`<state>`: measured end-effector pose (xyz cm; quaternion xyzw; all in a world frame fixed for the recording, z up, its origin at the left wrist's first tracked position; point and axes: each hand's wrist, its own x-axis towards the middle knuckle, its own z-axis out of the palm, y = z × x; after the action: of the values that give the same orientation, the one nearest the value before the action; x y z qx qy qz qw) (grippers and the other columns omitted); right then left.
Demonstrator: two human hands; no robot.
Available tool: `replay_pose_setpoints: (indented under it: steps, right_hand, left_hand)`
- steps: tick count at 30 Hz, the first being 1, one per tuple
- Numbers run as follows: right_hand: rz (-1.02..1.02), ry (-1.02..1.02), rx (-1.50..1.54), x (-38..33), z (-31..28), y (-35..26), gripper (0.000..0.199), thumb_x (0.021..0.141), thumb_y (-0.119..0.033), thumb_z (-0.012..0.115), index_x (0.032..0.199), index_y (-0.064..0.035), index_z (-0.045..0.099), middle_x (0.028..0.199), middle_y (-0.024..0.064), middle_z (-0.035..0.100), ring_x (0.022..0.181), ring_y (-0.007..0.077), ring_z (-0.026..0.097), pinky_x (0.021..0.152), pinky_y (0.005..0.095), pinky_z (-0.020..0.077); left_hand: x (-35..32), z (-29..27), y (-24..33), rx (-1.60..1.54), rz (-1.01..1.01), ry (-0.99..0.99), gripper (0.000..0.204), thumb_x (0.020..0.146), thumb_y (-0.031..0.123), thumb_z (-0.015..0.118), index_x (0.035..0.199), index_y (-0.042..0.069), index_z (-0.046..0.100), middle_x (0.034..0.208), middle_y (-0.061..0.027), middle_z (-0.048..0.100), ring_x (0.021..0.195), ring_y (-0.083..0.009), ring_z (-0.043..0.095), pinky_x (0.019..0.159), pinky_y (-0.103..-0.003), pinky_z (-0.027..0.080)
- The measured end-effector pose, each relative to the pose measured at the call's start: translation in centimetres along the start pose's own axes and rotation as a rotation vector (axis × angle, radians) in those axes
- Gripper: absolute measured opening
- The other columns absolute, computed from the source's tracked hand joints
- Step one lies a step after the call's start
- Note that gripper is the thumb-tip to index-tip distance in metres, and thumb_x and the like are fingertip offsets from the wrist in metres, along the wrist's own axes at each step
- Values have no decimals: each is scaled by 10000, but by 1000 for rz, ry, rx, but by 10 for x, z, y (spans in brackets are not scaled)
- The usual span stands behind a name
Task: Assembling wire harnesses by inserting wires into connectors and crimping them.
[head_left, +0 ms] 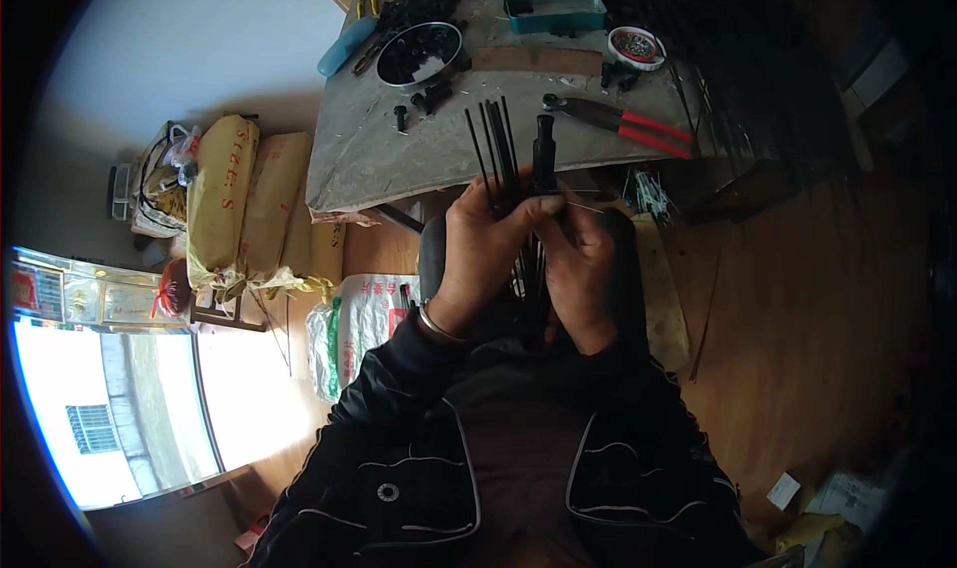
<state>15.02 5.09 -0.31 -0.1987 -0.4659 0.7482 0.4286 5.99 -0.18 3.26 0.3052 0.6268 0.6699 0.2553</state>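
My left hand (477, 254), with a metal bangle at its wrist, is closed around a bundle of thin black rods (505, 141) that point up and away from me. A black stepped cylindrical fitting (544, 151) stands upright between my two hands, its lower end hidden by the fingers. My right hand (578, 274) is pinched at the base of that fitting. Thin pale metal pins (584, 208) stick out to the right from its fingertips. More of the rods show below, between my palms. Both hands are over my lap, just short of the table's front edge.
On the grey table (399, 159) lie red-handled pliers (588, 112), a metal bowl (381, 74) of black parts, a brown strip (538, 61), a teal tray (554, 19) and a small round dish (636, 47). Loose black fittings (432, 98) lie nearby. Yellow sacks (221, 194) stand left.
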Motion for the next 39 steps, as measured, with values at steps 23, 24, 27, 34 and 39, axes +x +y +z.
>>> replay_pose_setpoints:
  steps: [23,24,27,34,39]
  right_hand:
    - [519,-445,-130,25,-33,-23,145,819,-148,736,868,-29,671,759,-12,636,706,64,583,643,208,446]
    - [517,-447,-132,24,-31,-23,145,819,-148,736,868,-29,671,759,-12,636,706,64,583,643,208,446]
    - [361,-409,-354,20,-24,-27,145,811,-151,741,858,-35,669,742,-21,623,703,63,578,629,212,436]
    - [613,-496,-137,25,-30,-30,275,733,-266,815,753,-60,632,672,-25,558,633,59,500,587,222,386]
    - [492,-414,-131,12,-25,-29,309,733,-294,826,743,-61,623,667,-25,558,634,60,500,595,222,385]
  left_hand:
    - [-22,-19,20,54,6,-94,296,835,65,721,1119,21,649,949,-25,696,868,-78,615,796,-241,501]
    - [-21,-19,20,76,29,-76,290,839,69,717,1117,22,650,953,-23,694,864,-77,613,794,-240,499]
    - [-13,-25,27,146,-1,-144,283,847,70,709,1120,24,648,948,-17,689,855,-73,608,777,-236,500]
    - [-14,-30,45,39,-58,-321,278,855,103,704,1113,16,649,968,-22,679,925,-96,602,851,-261,475]
    - [-10,-32,38,-151,-213,-331,299,843,132,717,1116,27,651,977,-23,673,933,-110,602,875,-275,470]
